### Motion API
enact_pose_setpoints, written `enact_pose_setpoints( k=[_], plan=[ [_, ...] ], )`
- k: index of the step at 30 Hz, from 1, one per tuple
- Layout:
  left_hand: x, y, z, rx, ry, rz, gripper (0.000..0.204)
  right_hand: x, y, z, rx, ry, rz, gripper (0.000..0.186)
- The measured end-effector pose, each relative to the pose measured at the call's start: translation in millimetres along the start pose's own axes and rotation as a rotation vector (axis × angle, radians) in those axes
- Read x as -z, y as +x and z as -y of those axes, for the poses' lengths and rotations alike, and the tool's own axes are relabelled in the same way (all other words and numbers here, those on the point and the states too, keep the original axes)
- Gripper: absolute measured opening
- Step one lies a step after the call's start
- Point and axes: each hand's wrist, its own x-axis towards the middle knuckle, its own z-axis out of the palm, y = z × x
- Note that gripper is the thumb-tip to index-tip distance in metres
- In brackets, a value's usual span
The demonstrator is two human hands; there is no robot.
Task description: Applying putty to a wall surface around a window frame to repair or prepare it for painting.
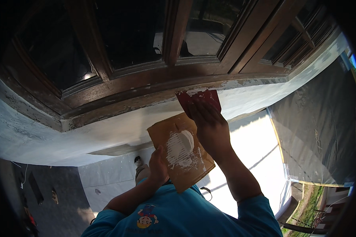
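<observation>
A dark red flat spreader (186,103) is gripped in my right hand (210,128), my fingers pressed flat along its face. White paste smears its far edge, which meets the wall just under the wooden window frame (146,87). Closer to my body, my left hand (158,168) holds a brown cardboard sheet (162,128) by its left edge, the other fingers hidden beneath it. A mound of white paste (182,146) lies on the cardboard, with ridged smears around it. The cardboard sits below the spreader and my right forearm passes its right side.
Dark glass panes (130,35) fill the brown frame above. Below it runs a white-grey wall (118,130) with patchy paint. White sheeting (253,150) and dark sheeting (316,126) cover the ground, taped at the edges. Tools lie on dark ground (47,189) at lower left.
</observation>
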Motion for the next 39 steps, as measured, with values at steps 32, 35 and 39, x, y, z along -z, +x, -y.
enact_pose_setpoints(
  k=[32, 35, 39],
  plan=[
    [20.2, 2.1, 15.3, 0.001, 0.013, -0.043, 0.058, 24.6, 2.0, 14.1, -0.098, 0.049, -0.03, 0.037],
    [15.8, 3.5, 17.0, -0.001, -0.064, -0.084, 0.045, 39.6, 12.1, 11.6, -0.147, 0.081, -0.116, 0.019],
    [12.8, 1.1, 21.8, -0.04, -0.071, -0.116, 0.044, 31.2, 44.8, -4.0, -0.091, -0.056, -0.025, 0.028]
  ],
)
